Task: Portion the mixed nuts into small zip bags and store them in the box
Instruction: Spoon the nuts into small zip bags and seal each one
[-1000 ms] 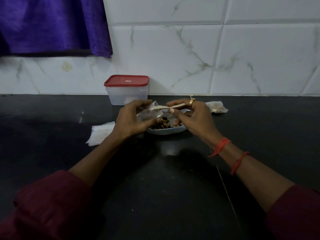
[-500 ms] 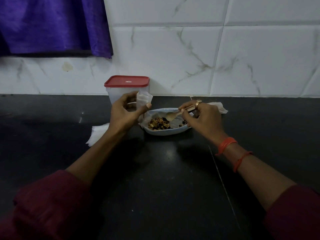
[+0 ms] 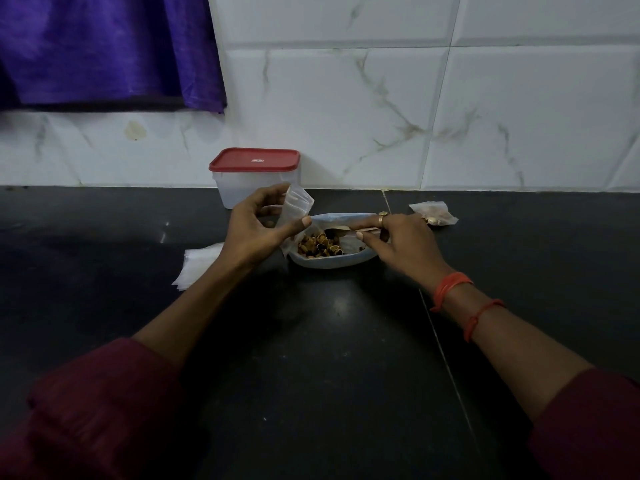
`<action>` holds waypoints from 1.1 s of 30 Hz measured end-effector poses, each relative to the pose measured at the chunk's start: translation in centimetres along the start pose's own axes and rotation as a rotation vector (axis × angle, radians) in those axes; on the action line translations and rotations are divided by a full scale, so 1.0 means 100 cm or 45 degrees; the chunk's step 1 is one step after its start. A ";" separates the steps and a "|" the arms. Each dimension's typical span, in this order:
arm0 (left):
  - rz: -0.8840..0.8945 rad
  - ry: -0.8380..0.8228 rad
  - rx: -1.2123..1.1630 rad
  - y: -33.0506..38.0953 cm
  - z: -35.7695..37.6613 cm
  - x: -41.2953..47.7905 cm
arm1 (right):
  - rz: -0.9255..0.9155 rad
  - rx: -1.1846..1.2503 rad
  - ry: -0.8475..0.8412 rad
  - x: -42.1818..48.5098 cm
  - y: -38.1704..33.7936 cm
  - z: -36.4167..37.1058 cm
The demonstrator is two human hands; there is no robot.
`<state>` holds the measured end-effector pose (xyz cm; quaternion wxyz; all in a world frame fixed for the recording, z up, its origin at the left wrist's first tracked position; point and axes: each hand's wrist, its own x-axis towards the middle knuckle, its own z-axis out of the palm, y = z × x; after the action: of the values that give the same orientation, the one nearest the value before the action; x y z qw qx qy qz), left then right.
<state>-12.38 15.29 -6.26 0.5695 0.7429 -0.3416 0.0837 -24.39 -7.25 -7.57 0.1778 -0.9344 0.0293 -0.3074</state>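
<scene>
left hand (image 3: 254,226) pinching one zip bag (image 3: 298,201), right hand (image 3: 405,241) gripping one spoon (image 3: 346,230); one bowl (image 3: 332,263), one box (image 3: 242,188)

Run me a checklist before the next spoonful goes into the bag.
1. Zip bag pinched in the left hand, beside the dish: ok.
2. Bag mouth open enough for a spoon: cannot tell.
3. Spoon held by the right hand, over the dish: ok.
4. Nuts in the dish to scoop: ok.
5. Spoon loaded: cannot tell.
6. Box open for storing: not ok, red lid is on.
</scene>
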 end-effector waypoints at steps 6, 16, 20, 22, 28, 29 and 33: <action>-0.004 -0.051 -0.019 0.001 0.000 -0.001 | 0.228 0.265 0.019 0.001 -0.002 -0.011; -0.012 -0.075 -0.022 0.003 0.003 -0.002 | 0.461 0.419 -0.054 0.000 -0.007 0.008; -0.023 -0.073 -0.040 0.004 0.002 -0.003 | 0.516 0.382 -0.113 0.001 -0.014 0.008; -0.024 -0.070 -0.033 0.004 0.002 -0.003 | 0.555 0.438 -0.098 0.002 -0.017 0.007; -0.022 -0.069 -0.017 0.002 0.001 -0.002 | 0.717 0.597 0.026 0.001 -0.019 0.006; -0.019 -0.071 -0.007 0.002 0.001 -0.002 | 0.748 0.623 0.040 0.002 -0.018 0.005; -0.008 -0.086 0.064 0.003 0.003 -0.003 | 0.855 0.750 0.044 0.001 -0.020 0.003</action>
<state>-12.82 15.12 -6.28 0.5392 0.7604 -0.3560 0.0653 -24.21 -5.35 -7.01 0.5258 -0.7773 0.2453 -0.2434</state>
